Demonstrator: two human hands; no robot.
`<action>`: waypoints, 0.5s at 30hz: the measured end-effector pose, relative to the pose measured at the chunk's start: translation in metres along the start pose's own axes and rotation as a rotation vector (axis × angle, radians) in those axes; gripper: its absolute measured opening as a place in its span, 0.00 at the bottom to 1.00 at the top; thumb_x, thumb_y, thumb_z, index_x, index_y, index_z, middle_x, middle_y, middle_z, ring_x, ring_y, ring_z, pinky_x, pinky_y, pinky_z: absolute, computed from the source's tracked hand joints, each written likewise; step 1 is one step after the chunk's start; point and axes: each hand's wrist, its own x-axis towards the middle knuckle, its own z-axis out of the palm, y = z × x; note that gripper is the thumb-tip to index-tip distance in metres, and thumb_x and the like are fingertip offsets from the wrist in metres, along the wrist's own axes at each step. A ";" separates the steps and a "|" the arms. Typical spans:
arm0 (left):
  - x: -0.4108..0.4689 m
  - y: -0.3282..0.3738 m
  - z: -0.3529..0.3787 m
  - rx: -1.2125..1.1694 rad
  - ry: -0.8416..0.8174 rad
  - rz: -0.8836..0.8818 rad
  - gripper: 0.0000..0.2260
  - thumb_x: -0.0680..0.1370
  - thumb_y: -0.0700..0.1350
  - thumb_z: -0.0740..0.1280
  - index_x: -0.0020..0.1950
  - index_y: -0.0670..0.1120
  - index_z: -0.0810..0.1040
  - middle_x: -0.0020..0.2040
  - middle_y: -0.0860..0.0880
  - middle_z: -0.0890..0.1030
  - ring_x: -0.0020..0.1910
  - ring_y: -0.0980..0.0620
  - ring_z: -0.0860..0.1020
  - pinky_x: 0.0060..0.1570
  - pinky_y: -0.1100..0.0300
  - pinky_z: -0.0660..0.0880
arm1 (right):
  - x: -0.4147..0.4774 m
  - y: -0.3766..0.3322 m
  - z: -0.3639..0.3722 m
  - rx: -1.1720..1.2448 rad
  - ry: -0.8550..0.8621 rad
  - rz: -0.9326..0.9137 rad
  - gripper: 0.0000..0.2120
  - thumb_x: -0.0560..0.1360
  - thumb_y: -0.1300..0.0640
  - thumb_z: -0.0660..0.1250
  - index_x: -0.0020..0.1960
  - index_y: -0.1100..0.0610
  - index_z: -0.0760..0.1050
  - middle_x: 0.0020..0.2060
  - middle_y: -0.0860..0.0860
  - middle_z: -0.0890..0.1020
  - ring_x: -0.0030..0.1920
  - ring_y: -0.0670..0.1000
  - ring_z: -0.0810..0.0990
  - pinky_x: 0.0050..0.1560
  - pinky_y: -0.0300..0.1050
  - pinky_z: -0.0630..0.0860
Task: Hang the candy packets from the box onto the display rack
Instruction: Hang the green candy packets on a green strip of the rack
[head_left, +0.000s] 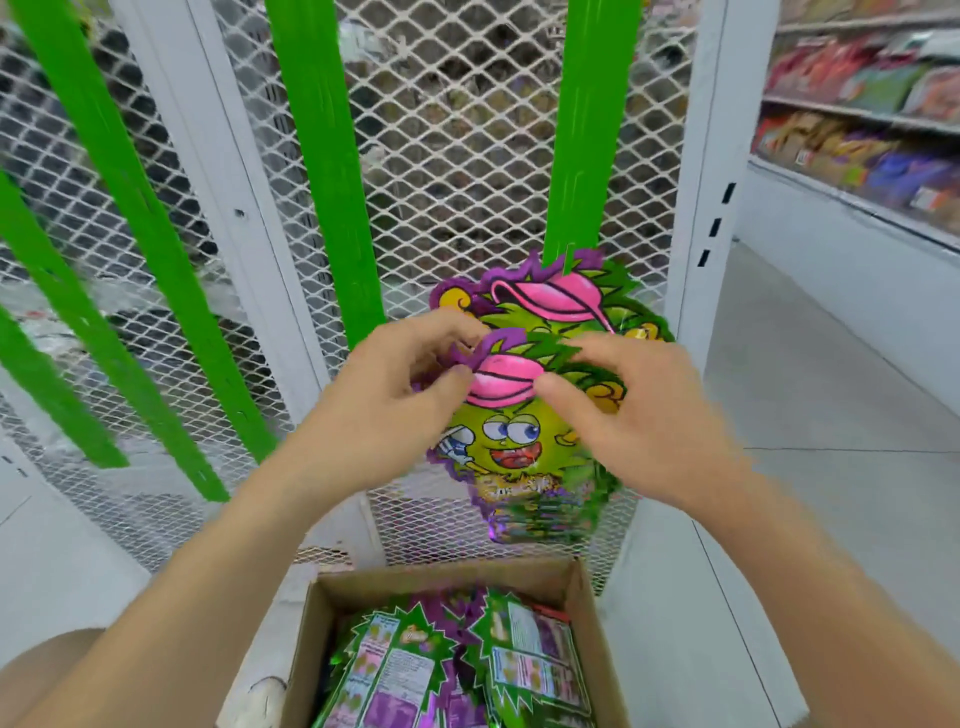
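Note:
A green and purple candy packet (511, 441) with a cartoon face and pink cap is held up in front of the white mesh rack (457, 156). My left hand (395, 395) pinches its top left corner and my right hand (639, 410) grips its top right. Behind it another candy packet (550, 296) hangs at the lower end of a green hanging strip (587, 130). Below, an open cardboard box (576, 587) holds several more packets (467, 660) lying back side up.
Other green strips (322, 156) hang bare on the mesh to the left. White rack posts (711, 171) frame the panel. Store shelves (862, 119) with packaged goods run along the right, beside a grey floor aisle (831, 415).

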 end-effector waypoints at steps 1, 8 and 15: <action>0.007 0.007 -0.002 0.034 0.017 0.021 0.13 0.83 0.35 0.66 0.56 0.53 0.82 0.50 0.43 0.84 0.50 0.38 0.82 0.56 0.36 0.78 | 0.007 -0.003 -0.008 0.039 -0.008 -0.016 0.12 0.81 0.44 0.68 0.56 0.50 0.84 0.47 0.41 0.86 0.50 0.42 0.84 0.54 0.46 0.80; 0.057 0.055 0.003 0.148 0.189 0.081 0.23 0.75 0.43 0.65 0.71 0.53 0.77 0.62 0.60 0.82 0.60 0.63 0.79 0.65 0.57 0.77 | 0.055 -0.014 -0.068 -0.108 0.078 -0.064 0.16 0.80 0.46 0.70 0.43 0.58 0.82 0.30 0.54 0.79 0.33 0.54 0.77 0.35 0.51 0.72; 0.090 0.082 0.006 0.013 0.212 0.025 0.20 0.70 0.52 0.70 0.61 0.55 0.80 0.49 0.54 0.85 0.47 0.58 0.83 0.54 0.54 0.81 | 0.079 -0.015 -0.069 0.023 0.392 0.024 0.16 0.76 0.45 0.69 0.46 0.58 0.83 0.34 0.57 0.83 0.37 0.60 0.80 0.38 0.57 0.78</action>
